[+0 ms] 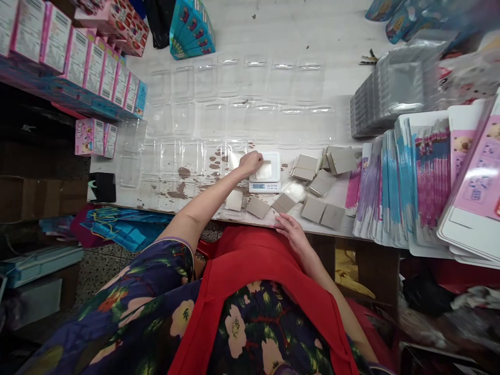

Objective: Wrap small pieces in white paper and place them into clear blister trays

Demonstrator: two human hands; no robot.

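Observation:
My left hand [251,162] is closed over the left side of a small white digital scale [275,169]; what its fingers hold, if anything, is too small to make out. A pale square piece [264,170] lies on the scale's pan beside the hand. My right hand [291,229] rests at the table's front edge with its fingers apart, holding nothing. Near it lie grey square cards [284,202] and another grey card [258,207]. A cream square [234,200] lies left of them. Banded grey stacks [304,167] sit right of the scale.
Rows of clear plastic trays [195,120] cover the table's middle. Nested clear trays [390,88] stand at the right, behind upright printed cards [425,172]. Pink boxes [89,65] line the left side. A black box [102,187] sits at the front left corner.

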